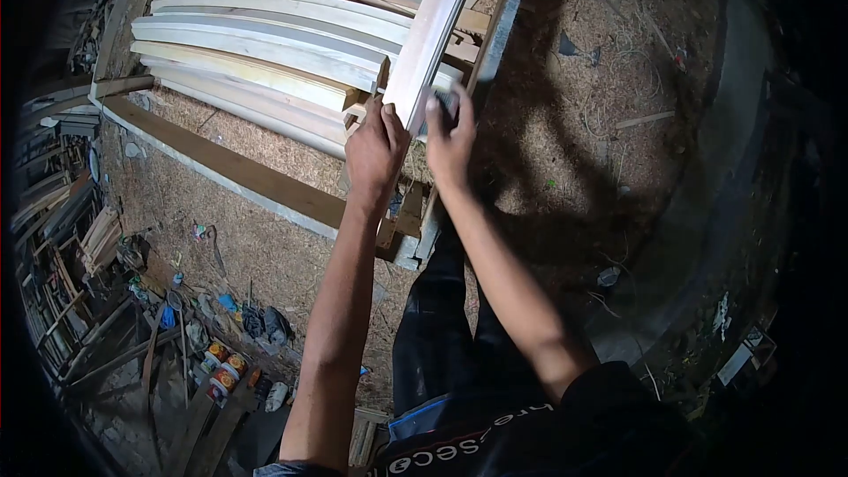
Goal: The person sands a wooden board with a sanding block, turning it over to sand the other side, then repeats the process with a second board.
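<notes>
A long pale moulded wooden board (pixel 430 31) runs from the top of the view down to my hands. My left hand (pixel 378 148) is closed at its near end, thumb and fingers along the left edge. On the other side, my right hand (pixel 452 143) is closed round a dark grey piece that looks like sandpaper (pixel 449 104), pressed against the board's grooved right edge. My fingers partly cover this piece. A small brown wood piece (pixel 382 76) stands upright just beyond my left fingers.
Several pale boards (pixel 265 31) lie side by side to the left, on a wooden frame with a long front beam (pixel 221 155). Sawdust covers the ground (pixel 565 168). Orange-and-white cans (pixel 226 371) and scrap wood (pixel 102 238) are at lower left.
</notes>
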`<state>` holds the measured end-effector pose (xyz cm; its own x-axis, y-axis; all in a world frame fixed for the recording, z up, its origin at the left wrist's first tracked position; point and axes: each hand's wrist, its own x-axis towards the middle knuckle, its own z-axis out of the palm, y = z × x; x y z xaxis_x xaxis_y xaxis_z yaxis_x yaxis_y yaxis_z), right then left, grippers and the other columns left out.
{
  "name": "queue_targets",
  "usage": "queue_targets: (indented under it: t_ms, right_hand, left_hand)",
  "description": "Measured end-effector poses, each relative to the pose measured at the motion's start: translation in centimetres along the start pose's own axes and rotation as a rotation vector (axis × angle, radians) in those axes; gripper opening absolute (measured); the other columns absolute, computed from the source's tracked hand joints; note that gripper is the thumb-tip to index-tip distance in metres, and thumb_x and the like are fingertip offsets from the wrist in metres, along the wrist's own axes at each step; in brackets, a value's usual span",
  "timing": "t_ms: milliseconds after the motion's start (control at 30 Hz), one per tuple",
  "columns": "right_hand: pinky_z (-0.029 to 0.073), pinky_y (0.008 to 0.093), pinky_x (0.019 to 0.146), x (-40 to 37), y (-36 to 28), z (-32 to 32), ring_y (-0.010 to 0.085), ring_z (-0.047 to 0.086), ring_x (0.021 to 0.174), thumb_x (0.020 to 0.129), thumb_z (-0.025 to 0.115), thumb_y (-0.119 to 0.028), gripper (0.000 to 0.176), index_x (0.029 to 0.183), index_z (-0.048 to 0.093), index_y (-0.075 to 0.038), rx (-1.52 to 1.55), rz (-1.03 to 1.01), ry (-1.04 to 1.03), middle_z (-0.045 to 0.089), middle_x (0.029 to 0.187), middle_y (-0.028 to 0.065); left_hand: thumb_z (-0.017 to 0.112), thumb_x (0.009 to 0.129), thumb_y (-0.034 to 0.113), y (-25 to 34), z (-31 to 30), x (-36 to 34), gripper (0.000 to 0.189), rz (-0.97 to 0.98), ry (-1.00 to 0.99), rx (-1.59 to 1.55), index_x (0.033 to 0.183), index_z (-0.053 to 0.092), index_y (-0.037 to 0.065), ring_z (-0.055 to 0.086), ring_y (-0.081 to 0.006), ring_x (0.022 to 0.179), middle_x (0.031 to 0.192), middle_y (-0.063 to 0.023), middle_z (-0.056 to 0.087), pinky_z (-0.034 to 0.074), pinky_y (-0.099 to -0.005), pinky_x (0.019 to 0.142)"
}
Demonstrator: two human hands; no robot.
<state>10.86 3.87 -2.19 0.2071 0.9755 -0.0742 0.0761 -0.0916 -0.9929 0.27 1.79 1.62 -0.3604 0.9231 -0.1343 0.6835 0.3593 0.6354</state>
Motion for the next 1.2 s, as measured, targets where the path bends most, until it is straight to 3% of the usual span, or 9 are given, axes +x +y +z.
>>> queue_targets:
  t_ms: [233,333,533,567,700,767,833,900,1200]
  right_hand:
    - [0.047,0.0376,0.096,1.0,-0.6,0.1,0.0252,0.06,0.111,0.099,0.065,-0.031,0.053,0.136,0.049,0.004,0.087,0.103,-0.009,0.061,0.119,0.0199]
    - [0.048,0.0334,0.095,5.4,-0.3,0.5,0.0194,0.06,0.107,0.096,0.071,-0.029,0.052,0.132,0.055,0.004,0.151,0.105,0.047,0.064,0.117,0.0136]
    - [0.048,0.0331,0.096,5.6,0.4,0.5,0.0197,0.06,0.108,0.096,0.07,-0.022,0.047,0.131,0.055,0.005,0.139,0.067,0.039,0.064,0.119,0.0142]
    - [0.05,0.0375,0.096,5.7,0.9,0.6,0.0281,0.062,0.111,0.098,0.067,-0.029,0.053,0.135,0.049,0.004,0.055,-0.006,0.029,0.063,0.119,0.0219]
    - [0.049,0.0394,0.098,8.6,0.4,0.4,0.0281,0.06,0.114,0.098,0.067,-0.032,0.058,0.14,0.046,0.003,0.123,0.216,0.152,0.06,0.126,0.0219]
    - [0.047,0.0399,0.1,9.3,0.3,-0.1,0.0286,0.058,0.118,0.097,0.068,-0.033,0.058,0.138,0.048,0.003,0.189,0.106,0.076,0.059,0.129,0.0218]
    - [0.046,0.0394,0.101,8.1,-0.1,-0.7,0.0286,0.057,0.119,0.097,0.069,-0.035,0.059,0.137,0.05,0.003,0.075,0.071,0.014,0.059,0.129,0.0217]
    - [0.044,0.0389,0.102,5.0,-0.6,-1.2,0.028,0.057,0.119,0.096,0.069,-0.038,0.059,0.136,0.052,0.003,0.065,0.113,-0.019,0.059,0.129,0.0212]
    - [0.046,0.0294,0.093,-1.9,0.0,0.1,0.0157,0.055,0.104,0.1,0.066,-0.02,0.043,0.134,0.052,0.002,0.279,0.12,0.011,0.059,0.115,0.0088]
  left_hand:
    - [0.038,0.106,0.032,0.0,-0.2,0.1,0.036,0.007,-0.004,-0.013,0.115,0.057,0.003,0.065,-0.0499,0.071,0.077,-0.03,0.066,0.052,-0.0581,0.062]
    - [0.034,0.107,0.039,0.1,-0.2,0.1,0.044,-0.066,-0.047,-0.019,0.126,0.059,0.007,0.067,-0.05,0.084,0.09,-0.0284,0.069,0.053,-0.056,0.073]
    - [0.036,0.107,0.037,0.1,-0.2,0.3,0.045,-0.047,-0.028,-0.016,0.127,0.059,0.005,0.067,-0.049,0.085,0.091,-0.0286,0.069,0.053,-0.0551,0.074]
    - [0.036,0.107,0.037,0.2,-0.3,0.3,0.045,-0.044,-0.028,-0.022,0.127,0.06,0.005,0.067,-0.0489,0.085,0.091,-0.0282,0.07,0.053,-0.0549,0.074]
    - [0.037,0.107,0.037,0.7,-0.8,0.3,0.045,-0.087,-0.074,-0.036,0.125,0.061,0.003,0.067,-0.0491,0.086,0.095,-0.028,0.07,0.053,-0.0544,0.075]
    - [0.037,0.107,0.037,0.7,-0.8,0.4,0.045,-0.072,-0.06,-0.036,0.125,0.061,0.003,0.067,-0.0492,0.087,0.096,-0.0284,0.069,0.053,-0.0543,0.075]
    - [0.037,0.107,0.037,0.3,-0.5,0.3,0.046,-0.064,-0.05,-0.043,0.126,0.061,0.002,0.067,-0.0493,0.087,0.097,-0.0288,0.069,0.053,-0.0543,0.075]
    - [0.04,0.105,0.031,-0.1,0.0,0.4,0.037,0.047,0.051,-0.022,0.121,0.06,0.004,0.067,-0.0474,0.074,0.08,-0.028,0.068,0.053,-0.0567,0.066]
    - [0.039,0.106,0.031,0.3,-0.2,0.3,0.038,-0.003,0.039,-0.04,0.121,0.062,0.005,0.067,-0.0477,0.076,0.081,-0.0282,0.069,0.053,-0.0562,0.067]
